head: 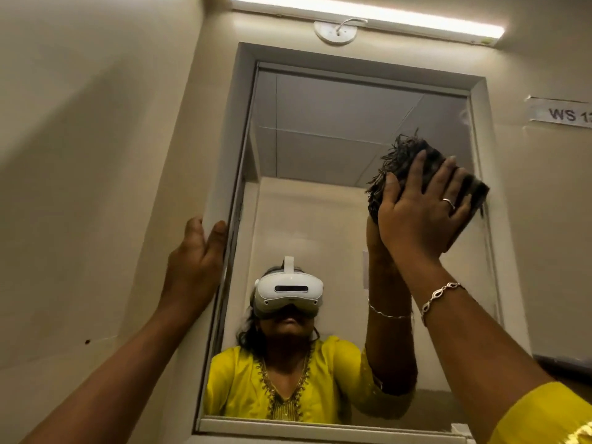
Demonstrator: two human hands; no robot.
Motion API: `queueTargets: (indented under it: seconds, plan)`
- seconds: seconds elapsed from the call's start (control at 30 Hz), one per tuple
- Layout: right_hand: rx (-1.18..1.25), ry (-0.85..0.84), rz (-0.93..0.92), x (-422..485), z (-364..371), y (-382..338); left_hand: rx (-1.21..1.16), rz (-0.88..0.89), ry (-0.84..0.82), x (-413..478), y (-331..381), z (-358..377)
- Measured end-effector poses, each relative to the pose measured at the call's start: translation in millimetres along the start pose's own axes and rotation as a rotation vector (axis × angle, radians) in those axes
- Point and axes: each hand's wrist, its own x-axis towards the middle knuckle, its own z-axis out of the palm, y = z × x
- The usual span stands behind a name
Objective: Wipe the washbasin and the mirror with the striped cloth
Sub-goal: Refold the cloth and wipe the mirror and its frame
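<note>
A tall mirror (336, 139) in a pale frame hangs on the wall ahead. My right hand (419, 209) presses a dark striped cloth (403, 158) with a fringed edge flat against the glass near the mirror's right side, fingers spread straight over it. My left hand (195, 261) rests on the left edge of the mirror frame, thumb on its front and fingers round the outer side. The washbasin is out of view. The glass reflects a person in a yellow top with a white headset.
A lit tube light (368, 14) runs along the wall above the mirror, with a round white fitting (334, 32) under it. A paper label (563, 113) is stuck to the wall at the right. Bare cream wall fills the left side.
</note>
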Motion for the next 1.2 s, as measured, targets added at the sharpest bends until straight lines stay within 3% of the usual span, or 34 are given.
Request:
queueTargets:
  seconds: [0.23, 0.63, 0.93, 1.2]
  plan:
    - [0.059, -0.016, -0.127, -31, 6, -63, -0.146, -0.262, -0.156, -5, -15, -7]
    - [0.093, -0.09, -0.356, -61, 13, -149, -0.138, -0.249, -0.152, -8, -13, -4]
    - [0.149, -0.079, -0.572, -52, 12, -118, -0.055, -0.185, -0.102, -12, -13, -6]
    - [0.13, -0.009, -0.518, -40, 12, -63, -0.005, -0.195, -0.078, -14, -23, -8]
